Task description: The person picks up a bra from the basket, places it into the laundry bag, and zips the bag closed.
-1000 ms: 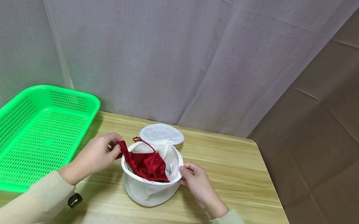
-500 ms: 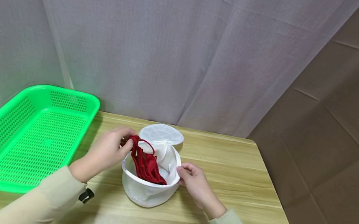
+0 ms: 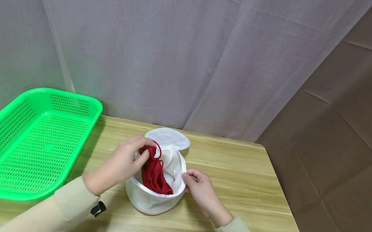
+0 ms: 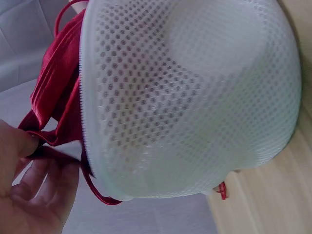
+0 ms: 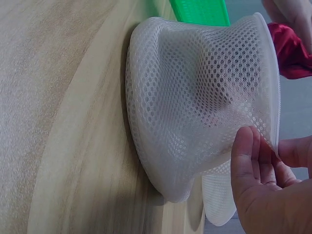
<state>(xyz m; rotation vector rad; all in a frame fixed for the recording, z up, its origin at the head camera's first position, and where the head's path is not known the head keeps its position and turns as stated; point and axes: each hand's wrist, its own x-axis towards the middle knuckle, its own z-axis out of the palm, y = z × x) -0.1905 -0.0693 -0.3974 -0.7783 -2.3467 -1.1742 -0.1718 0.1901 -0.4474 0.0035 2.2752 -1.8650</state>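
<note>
A white mesh laundry bag [image 3: 151,204] stands upright on the wooden table, its round lid [image 3: 168,136] folded back behind the mouth. Bunched in the opening is a shiny red garment with thin straps [image 3: 156,178]. My left hand [image 3: 127,157] pinches the garment's upper end over the bag's left rim; in the left wrist view thumb and fingers of that hand [image 4: 41,180] meet on the red cloth. On the opposite side, my right hand [image 3: 205,191] grips the rim between thumb and fingers, as the right wrist view of the hand [image 5: 263,190] also shows.
At the left of the table lies a large green plastic basket [image 3: 81,148] with perforated sides. A grey curtain [image 3: 146,46] hangs along the back edge and a brown cloth wall [image 3: 356,137] rises on the right.
My left hand has moved right, bringing the garment's end from outside the left rim to over the bag's opening. The right hand has stayed on the rim.
</note>
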